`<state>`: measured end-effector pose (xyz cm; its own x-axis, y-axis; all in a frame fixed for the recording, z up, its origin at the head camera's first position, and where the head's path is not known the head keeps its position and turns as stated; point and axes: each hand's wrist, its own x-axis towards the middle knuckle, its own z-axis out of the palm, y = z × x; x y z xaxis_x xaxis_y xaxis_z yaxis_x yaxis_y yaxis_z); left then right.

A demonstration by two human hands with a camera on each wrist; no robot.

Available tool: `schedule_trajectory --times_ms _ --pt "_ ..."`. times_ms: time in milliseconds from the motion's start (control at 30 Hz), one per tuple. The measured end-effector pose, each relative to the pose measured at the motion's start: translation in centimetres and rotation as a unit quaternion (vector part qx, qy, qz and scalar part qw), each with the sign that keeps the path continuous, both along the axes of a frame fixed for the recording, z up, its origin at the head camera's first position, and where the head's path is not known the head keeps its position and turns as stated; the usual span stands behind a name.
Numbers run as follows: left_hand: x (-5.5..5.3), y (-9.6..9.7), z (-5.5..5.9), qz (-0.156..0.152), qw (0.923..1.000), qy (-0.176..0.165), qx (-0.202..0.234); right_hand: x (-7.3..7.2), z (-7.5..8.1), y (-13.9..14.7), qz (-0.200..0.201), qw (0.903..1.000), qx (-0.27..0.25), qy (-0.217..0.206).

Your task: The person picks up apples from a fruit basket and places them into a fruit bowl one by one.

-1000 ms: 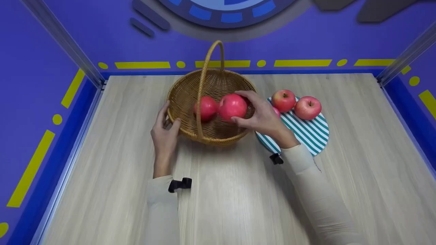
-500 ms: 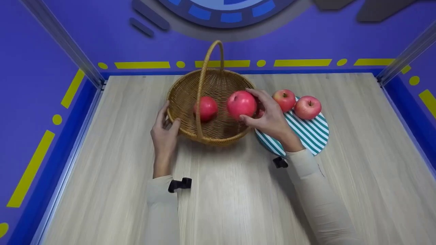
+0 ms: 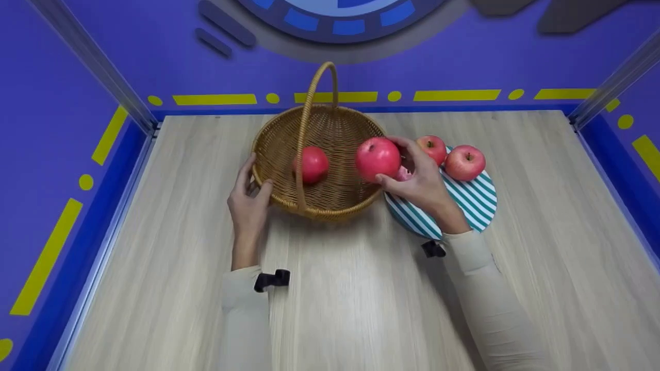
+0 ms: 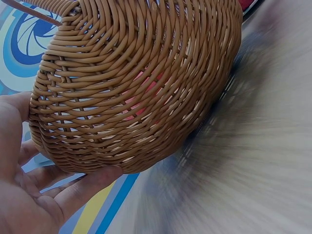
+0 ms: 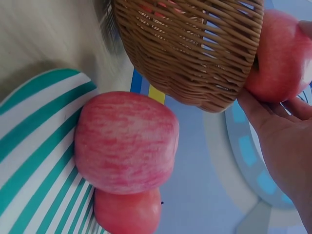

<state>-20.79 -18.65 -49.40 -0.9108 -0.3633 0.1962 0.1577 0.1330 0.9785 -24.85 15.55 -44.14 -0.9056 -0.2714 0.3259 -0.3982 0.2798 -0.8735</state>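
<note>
A wicker basket with a tall handle stands on the table, one red apple inside it. My left hand grips its left side, thumb by the front rim; the left wrist view shows the fingers against the weave. Between the thumb and fingers of my right hand is another red apple, held over the basket's right rim. Under that hand a round green-and-white striped mat bears two apples in plain sight, the nearer one and one behind, plus a third mostly hidden.
Blue panels with yellow marks enclose the pale wooden table at the back and both sides. A black wrist device sits on each sleeve.
My right hand has drawn its apple rightward, away from the apple in the basket to the right rim. The left hand and basket stay put.
</note>
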Motion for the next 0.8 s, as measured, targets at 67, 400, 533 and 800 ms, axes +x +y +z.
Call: schedule_trajectory --times_ms 67,400,533,800 --pt "0.0 0.0 0.0 0.0 1.0 -0.001 0.0 0.0 -0.1 0.4 0.001 1.0 -0.01 -0.002" --pt "-0.1 0.1 0.0 0.001 1.0 0.005 0.007 0.1 -0.1 2.0 -0.016 0.9998 -0.007 0.01" --pt "-0.1 0.1 0.0 0.002 1.0 0.005 0.006 0.2 -0.2 2.7 -0.023 0.9997 0.0 0.008" --pt "0.7 0.7 2.1 -0.002 0.9998 -0.017 0.011 0.4 -0.2 3.9 -0.034 0.9993 -0.015 -0.01"
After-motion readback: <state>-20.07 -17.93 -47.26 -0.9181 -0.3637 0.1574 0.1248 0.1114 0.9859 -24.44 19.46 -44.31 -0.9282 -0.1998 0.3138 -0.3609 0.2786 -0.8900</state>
